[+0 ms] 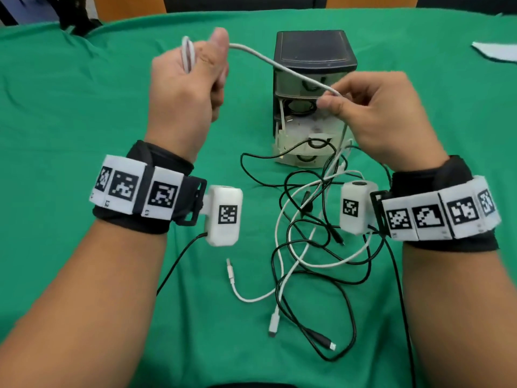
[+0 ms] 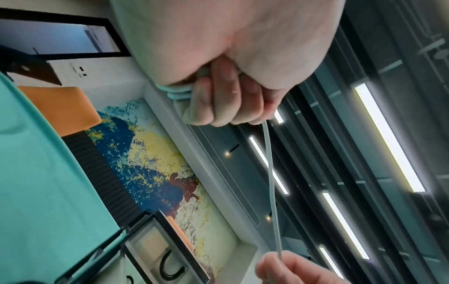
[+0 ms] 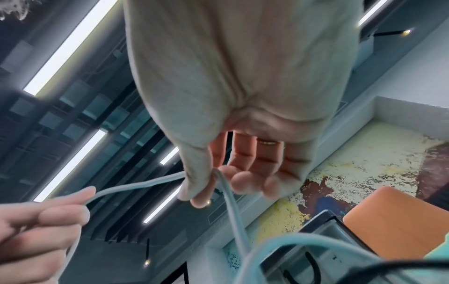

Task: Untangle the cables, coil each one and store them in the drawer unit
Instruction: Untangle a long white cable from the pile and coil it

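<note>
My left hand [image 1: 193,71] is raised over the green table and grips several loops of a white cable [image 1: 268,61] in its fist; the loops [image 2: 178,92] show beside the curled fingers. The cable runs taut to my right hand [image 1: 340,100], which pinches it between thumb and forefinger [image 3: 209,184] in front of the drawer unit [image 1: 312,88]. From there it drops into a tangle of black and white cables [image 1: 313,233] on the cloth. The dark drawer unit has lower drawers pulled out, with coiled black cables inside.
Green cloth [image 1: 84,107] covers the table. Loose connector ends [image 1: 274,326] lie near the front of the tangle. A white paper [image 1: 495,51] lies at the far right. Orange chairs stand beyond the far table edge.
</note>
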A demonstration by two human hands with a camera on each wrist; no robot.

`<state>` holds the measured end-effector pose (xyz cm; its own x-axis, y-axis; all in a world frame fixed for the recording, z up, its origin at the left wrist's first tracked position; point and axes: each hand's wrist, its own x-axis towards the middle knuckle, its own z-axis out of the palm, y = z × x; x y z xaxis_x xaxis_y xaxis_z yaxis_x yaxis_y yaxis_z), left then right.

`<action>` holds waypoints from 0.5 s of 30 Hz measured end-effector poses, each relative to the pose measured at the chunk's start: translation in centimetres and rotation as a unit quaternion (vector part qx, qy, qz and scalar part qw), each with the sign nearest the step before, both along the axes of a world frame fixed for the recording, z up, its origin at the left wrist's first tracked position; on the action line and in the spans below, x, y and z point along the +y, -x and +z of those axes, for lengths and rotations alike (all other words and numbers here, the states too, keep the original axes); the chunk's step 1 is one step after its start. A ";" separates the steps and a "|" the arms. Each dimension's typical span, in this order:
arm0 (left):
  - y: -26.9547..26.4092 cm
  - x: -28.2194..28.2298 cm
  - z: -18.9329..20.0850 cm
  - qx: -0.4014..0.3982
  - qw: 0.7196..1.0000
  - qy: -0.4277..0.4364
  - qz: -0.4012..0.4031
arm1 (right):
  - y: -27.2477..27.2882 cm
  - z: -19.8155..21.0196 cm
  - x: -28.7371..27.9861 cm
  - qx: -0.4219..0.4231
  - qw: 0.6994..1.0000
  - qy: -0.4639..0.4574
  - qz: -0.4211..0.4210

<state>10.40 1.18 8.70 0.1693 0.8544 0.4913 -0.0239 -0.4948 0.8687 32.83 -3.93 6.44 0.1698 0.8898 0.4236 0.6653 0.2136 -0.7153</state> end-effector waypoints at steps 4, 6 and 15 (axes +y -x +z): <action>0.1 0.4 0.1 -0.044 0.998 -0.003 0.040 | -0.3 -0.1 0.2 -0.025 0.999 0.003 -0.030; 0.1 0.5 0.1 -0.071 0.996 0.007 0.055 | -0.4 -0.4 0.4 -0.044 0.998 0.018 -0.033; 0.2 0.6 -1.6 0.046 0.994 -0.013 0.100 | -0.4 1.0 -0.6 0.097 0.990 -0.106 0.011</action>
